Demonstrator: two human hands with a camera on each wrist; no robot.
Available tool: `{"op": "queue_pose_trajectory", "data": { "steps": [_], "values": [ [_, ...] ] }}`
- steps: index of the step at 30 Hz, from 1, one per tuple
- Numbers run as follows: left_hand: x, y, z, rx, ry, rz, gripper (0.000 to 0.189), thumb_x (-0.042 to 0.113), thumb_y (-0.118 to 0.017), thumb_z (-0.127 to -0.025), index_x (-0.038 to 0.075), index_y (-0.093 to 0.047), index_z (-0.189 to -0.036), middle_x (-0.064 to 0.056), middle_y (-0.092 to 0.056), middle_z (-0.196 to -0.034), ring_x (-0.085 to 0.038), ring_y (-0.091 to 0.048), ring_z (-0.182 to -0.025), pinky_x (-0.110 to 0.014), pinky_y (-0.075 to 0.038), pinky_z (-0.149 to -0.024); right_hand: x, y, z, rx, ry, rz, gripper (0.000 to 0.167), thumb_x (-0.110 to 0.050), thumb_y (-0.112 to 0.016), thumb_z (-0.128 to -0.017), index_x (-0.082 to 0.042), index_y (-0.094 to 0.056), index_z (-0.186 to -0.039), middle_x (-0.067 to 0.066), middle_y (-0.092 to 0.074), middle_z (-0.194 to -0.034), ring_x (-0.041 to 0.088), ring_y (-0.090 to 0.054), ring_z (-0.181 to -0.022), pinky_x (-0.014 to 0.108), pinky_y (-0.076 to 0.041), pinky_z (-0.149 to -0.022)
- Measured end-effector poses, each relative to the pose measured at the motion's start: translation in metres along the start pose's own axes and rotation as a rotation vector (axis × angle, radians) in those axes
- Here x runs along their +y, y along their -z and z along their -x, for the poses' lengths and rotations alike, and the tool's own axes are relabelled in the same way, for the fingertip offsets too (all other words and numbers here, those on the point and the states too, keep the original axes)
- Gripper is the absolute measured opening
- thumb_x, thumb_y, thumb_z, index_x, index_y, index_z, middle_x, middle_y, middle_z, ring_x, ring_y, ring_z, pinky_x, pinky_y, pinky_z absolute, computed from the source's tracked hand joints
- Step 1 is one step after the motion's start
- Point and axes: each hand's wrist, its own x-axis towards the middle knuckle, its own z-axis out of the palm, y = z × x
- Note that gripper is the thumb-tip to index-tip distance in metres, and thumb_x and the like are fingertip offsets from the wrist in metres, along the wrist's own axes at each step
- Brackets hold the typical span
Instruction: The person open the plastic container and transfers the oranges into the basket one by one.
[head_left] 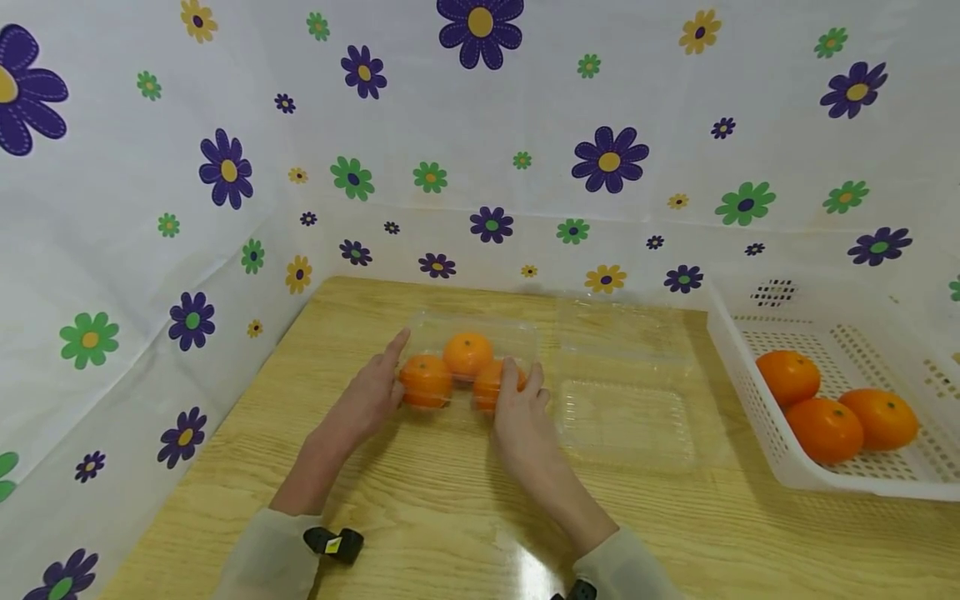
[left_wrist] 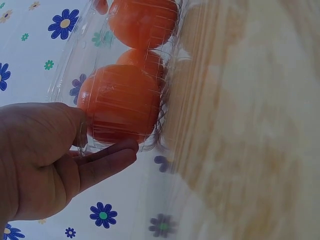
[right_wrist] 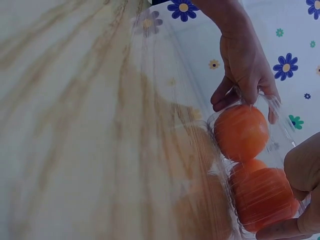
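A clear plastic clamshell container (head_left: 510, 333) sits on the wooden table with three oranges (head_left: 468, 355) inside, two in front and one behind. My left hand (head_left: 367, 402) grips its left end; in the left wrist view the thumb is at the container's edge and the fingers (left_wrist: 107, 165) are bent against its end wall. At the opposite end, my right hand (head_left: 522, 421) holds the container, its fingers partly covering the right orange. The right wrist view shows both hands on the plastic. Whether the lid is fully down I cannot tell.
To the right lies another clear plastic container (head_left: 626, 417), its lid (head_left: 622, 325) folded back. A white perforated basket (head_left: 780, 467) with three oranges (head_left: 825, 429) stands at the table's right. Flower-patterned cloth (head_left: 420, 125) hangs behind and along the left side.
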Motion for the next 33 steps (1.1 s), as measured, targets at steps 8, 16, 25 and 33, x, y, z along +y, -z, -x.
{"op": "queue_pose_trajectory", "data": {
  "steps": [8, 16, 25, 33],
  "values": [
    [0.0012, 0.0028, 0.0007, 0.006, -0.012, -0.026, 0.073, -0.004, -0.049, -0.093, 0.007, -0.016, -0.157, -0.032, -0.056, -0.113, -0.035, -0.057, -0.088, -0.054, -0.051, -0.085, 0.0035, -0.0010, -0.0024, 0.062, 0.023, -0.027, 0.062, 0.011, -0.068, -0.082, 0.000, -0.041, -0.136, 0.038, -0.038, -0.130, 0.050, -0.058, -0.089, 0.050, -0.055, -0.060],
    [0.0000, 0.0037, 0.0017, 0.015, -0.019, -0.031, 0.072, -0.005, -0.049, -0.093, 0.006, -0.017, -0.157, -0.031, -0.057, -0.111, -0.036, -0.057, -0.092, -0.055, -0.051, -0.086, 0.0037, 0.0002, -0.0016, 0.076, 0.039, -0.015, 0.073, 0.002, -0.081, -0.076, -0.001, -0.040, -0.136, 0.036, -0.040, -0.127, 0.049, -0.060, -0.084, 0.052, -0.055, -0.061],
    [0.0005, 0.0020, 0.0018, -0.008, -0.002, -0.001, 0.072, -0.004, -0.048, -0.094, 0.007, -0.015, -0.158, -0.029, -0.058, -0.113, -0.034, -0.055, -0.093, -0.054, -0.050, -0.088, 0.0038, 0.0046, -0.0005, 0.019, 0.027, -0.006, 0.068, 0.011, -0.072, -0.081, -0.002, -0.038, -0.139, 0.038, -0.038, -0.132, 0.049, -0.060, -0.090, 0.048, -0.056, -0.059],
    [-0.0005, 0.0067, 0.0030, -0.041, 0.005, 0.031, 0.073, -0.004, -0.046, -0.095, 0.010, -0.014, -0.159, -0.025, -0.057, -0.114, -0.033, -0.056, -0.097, -0.053, -0.049, -0.092, 0.0027, 0.0079, 0.0007, -0.007, 0.038, -0.003, 0.069, 0.007, -0.074, -0.083, -0.002, -0.037, -0.140, 0.039, -0.037, -0.133, 0.050, -0.060, -0.092, 0.047, -0.056, -0.057]
  ]
}}
